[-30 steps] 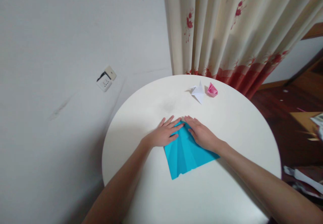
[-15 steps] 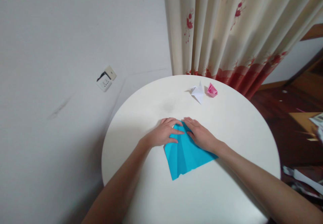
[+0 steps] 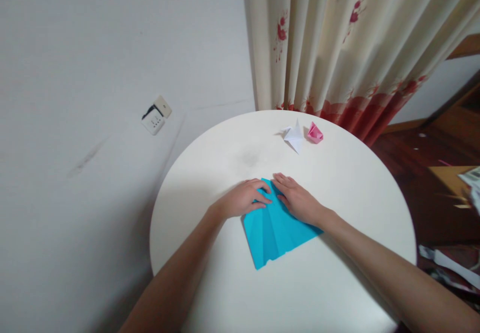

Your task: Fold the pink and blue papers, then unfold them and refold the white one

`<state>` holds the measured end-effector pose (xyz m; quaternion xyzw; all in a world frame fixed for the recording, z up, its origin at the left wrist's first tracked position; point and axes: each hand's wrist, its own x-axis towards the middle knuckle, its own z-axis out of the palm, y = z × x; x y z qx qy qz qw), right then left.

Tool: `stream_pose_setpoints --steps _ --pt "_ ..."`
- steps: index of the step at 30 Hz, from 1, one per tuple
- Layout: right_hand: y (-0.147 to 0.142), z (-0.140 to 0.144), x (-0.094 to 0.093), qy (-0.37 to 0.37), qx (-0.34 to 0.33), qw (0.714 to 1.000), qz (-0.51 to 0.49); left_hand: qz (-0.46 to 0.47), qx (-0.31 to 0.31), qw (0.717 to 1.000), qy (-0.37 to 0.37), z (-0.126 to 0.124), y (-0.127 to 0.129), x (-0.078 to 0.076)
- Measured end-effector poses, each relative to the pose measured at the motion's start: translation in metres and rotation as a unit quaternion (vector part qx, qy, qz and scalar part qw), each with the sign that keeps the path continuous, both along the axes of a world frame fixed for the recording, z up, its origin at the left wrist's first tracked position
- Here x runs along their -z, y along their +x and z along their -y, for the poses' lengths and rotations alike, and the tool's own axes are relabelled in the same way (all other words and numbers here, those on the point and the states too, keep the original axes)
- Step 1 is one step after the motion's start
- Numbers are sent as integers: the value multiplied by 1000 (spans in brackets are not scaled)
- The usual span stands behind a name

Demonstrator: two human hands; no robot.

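Note:
A sheet of blue paper [image 3: 277, 233] with creases lies on the white round table [image 3: 360, 188]; its near edge is slightly ragged. My left hand [image 3: 245, 198] rests over the paper's upper left side, fingers apart and bent, the tips touching the sheet. On the upper right part, my right hand [image 3: 296, 198] lies flat with its fingers stretched out along the sheet. The two hands face each other with a strip of blue paper showing between them. Part of the sheet is hidden under both hands.
Toward the table's far edge stand a white folded paper crane [image 3: 294, 135] and a pink folded paper piece [image 3: 315, 133]. A wall with a socket [image 3: 153, 120] is at the left. Behind the table hangs a cream and red curtain [image 3: 318, 48].
My left hand has shifted slightly left and its fingers have drawn back a little, uncovering more of the paper's top corner. The right hand has hardly moved.

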<state>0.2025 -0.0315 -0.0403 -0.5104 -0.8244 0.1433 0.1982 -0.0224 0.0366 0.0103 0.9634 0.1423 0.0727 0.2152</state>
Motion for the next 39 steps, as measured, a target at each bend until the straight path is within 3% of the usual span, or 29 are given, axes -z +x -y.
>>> stream_pose_setpoints --steps 26,32,36,37,39 --pt "-1 3 -7 -24 -13 999 17 8 -12 1000 -19 -1 -4 6" --pt "3 1 -15 -21 8 996 -88 3 -7 1000 -24 0 -3 3" --pt "6 4 -32 58 148 965 -206 -2 -4 1000 -24 1 -3 1" --pt "4 6 -34 74 157 962 -213 -3 -4 1000 -21 1 -3 1" --pt "-4 12 -33 72 113 972 -194 -2 -9 1000 -12 0 -3 1"
